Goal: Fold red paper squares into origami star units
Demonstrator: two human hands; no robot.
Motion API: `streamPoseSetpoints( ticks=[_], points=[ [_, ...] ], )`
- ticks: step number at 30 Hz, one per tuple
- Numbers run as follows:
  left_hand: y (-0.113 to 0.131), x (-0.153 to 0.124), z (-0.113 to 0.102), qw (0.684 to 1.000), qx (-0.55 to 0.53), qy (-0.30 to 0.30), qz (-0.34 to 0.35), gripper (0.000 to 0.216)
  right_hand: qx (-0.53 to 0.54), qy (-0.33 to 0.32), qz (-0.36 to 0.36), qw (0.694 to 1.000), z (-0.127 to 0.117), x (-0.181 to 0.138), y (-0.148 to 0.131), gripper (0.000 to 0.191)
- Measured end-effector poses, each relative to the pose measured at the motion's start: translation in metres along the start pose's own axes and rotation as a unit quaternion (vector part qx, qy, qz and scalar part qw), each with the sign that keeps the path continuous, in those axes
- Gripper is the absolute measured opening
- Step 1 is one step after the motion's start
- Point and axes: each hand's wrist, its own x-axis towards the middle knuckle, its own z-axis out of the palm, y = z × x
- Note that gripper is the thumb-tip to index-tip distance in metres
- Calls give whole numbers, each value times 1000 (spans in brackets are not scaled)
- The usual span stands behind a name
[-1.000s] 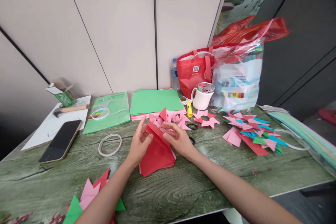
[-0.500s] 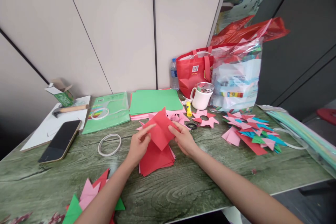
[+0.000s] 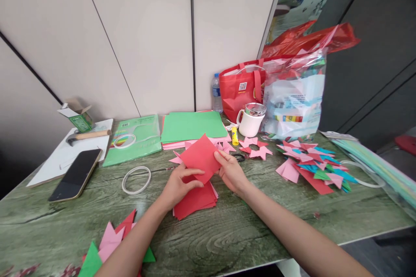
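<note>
A square sheet of red paper (image 3: 200, 156) is held up in front of me, tilted with one corner upward. My right hand (image 3: 231, 172) pinches its right corner, thumb on the front face. At the lower left edge, my left hand (image 3: 182, 184) has its index finger and thumb around the paper near the bottom corner, its other fingers partly hidden. Directly beneath lies a stack of red and pink paper squares (image 3: 196, 203). Behind the held sheet are folded pink paper pieces (image 3: 227, 146), partly covered by it.
Folded pieces (image 3: 312, 160) are heaped at right; more folded pieces (image 3: 110, 240) sit by my left forearm. Around the table are a tape roll (image 3: 136, 180), phone (image 3: 76, 175), hammer (image 3: 87, 136), green sheets (image 3: 195, 126), glue stick (image 3: 234, 136), mug (image 3: 251, 121) and red bag (image 3: 237, 95).
The red sheet, creased and bent before, now appears flatter with its face turned toward me. My left hand has moved down and right along its edge. The right hand still grips the right corner.
</note>
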Motion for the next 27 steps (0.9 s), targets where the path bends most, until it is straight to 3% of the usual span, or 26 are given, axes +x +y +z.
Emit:
streamPoseSetpoints(
  ticks=[3, 6, 12, 15, 23, 25, 27],
  points=[
    [1, 0, -1, 999, -2, 31, -12, 10, -22, -7, 1, 1000, 0, 0, 1, 40],
    [2, -1, -2, 996, -19, 83, -22, 16, -29, -40, -3, 999, 1, -2, 1, 40],
    [7, 0, -1, 981, -141, 132, -29, 87, -108, -94, -27, 989, 4, -9, 1, 50],
    [10, 0, 1, 974, -182, 136, -19, 107, -161, -91, -54, 981, 5, -12, 2, 57],
    [7, 2, 0, 951, -289, 93, -58, 114, -206, -22, -80, 975, 5, -10, 5, 37],
    [5, 2, -1, 944, -310, 72, -82, 102, -205, -20, -84, 975, 4, -9, 6, 37],
    [3, 2, 0, 941, -317, 50, -107, 74, -209, -27, -80, 974, 3, -9, 6, 35]
  ],
)
